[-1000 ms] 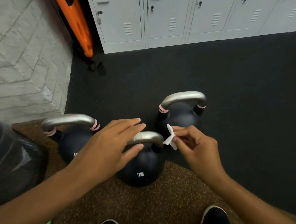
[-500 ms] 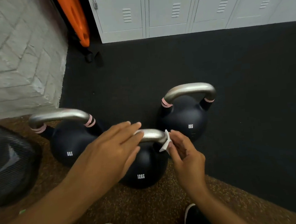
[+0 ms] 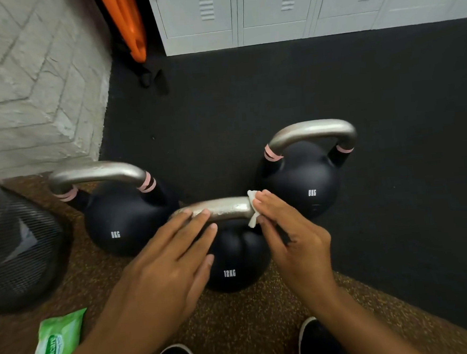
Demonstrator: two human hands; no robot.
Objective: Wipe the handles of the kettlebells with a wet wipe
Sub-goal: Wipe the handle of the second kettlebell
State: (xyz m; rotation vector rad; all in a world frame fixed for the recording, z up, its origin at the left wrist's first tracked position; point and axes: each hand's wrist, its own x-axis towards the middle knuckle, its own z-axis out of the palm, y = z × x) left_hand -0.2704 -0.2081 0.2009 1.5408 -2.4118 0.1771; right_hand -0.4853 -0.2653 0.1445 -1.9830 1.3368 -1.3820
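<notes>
Three black kettlebells with silver handles stand on the floor. The nearest one, marked 12KG (image 3: 233,262), is in the middle, with its handle (image 3: 226,208) running left to right. My right hand (image 3: 291,233) pinches a small white wet wipe (image 3: 253,208) against the right end of that handle. My left hand (image 3: 166,264) lies flat with its fingertips resting on the left part of the same handle. An 8KG kettlebell (image 3: 118,212) with pink bands stands at the left, and another (image 3: 307,177) at the right.
A green pack of wet wipes (image 3: 57,345) lies on the brown speckled floor at bottom left. A dark mesh-covered object (image 3: 15,241) stands at the far left. A white brick wall, an orange object (image 3: 127,24) and grey lockers (image 3: 270,8) lie beyond. My shoes are at the bottom edge.
My right hand has brought the wipe onto the right end of the 12KG handle. My left hand's fingertips have settled on the handle. The view has tilted down, showing the wipes pack.
</notes>
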